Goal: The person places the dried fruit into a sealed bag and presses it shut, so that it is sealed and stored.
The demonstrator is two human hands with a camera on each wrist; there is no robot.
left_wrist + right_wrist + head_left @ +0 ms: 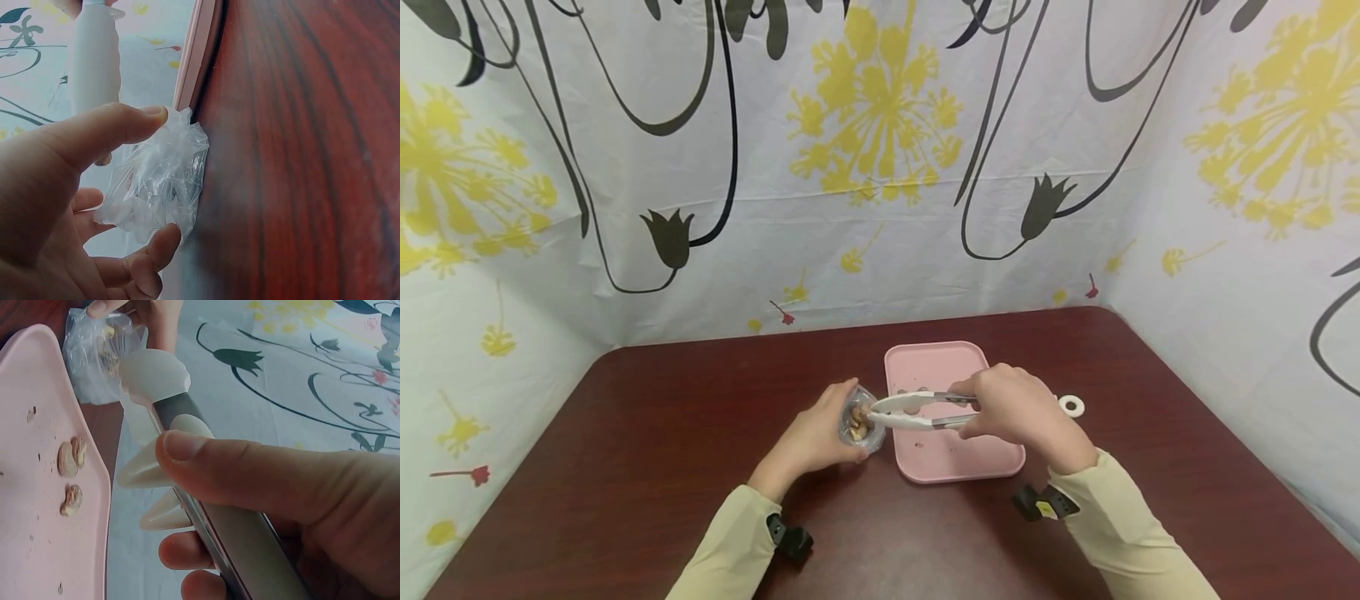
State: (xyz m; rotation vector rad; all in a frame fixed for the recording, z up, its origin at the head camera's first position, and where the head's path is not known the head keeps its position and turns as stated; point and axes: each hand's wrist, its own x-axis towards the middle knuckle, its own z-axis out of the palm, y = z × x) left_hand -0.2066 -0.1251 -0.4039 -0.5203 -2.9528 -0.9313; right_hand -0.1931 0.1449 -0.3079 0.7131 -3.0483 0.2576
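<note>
My left hand holds a crinkled clear plastic bag between thumb and fingers, beside the tray's left edge. Several brown, nut-like pieces lie inside the bag. My right hand grips metal tongs with white tips, thumb on one arm and fingers round the other. In the head view the tong tips reach the bag's mouth; whether they pinch a piece there cannot be made out. More brown pieces rest on the pink tray under the tongs.
The tray lies on a dark red-brown wooden table, with small dark crumbs on it. A white ring shows beyond my right hand, in line with the tongs. Patterned white cloth hangs behind and at both sides.
</note>
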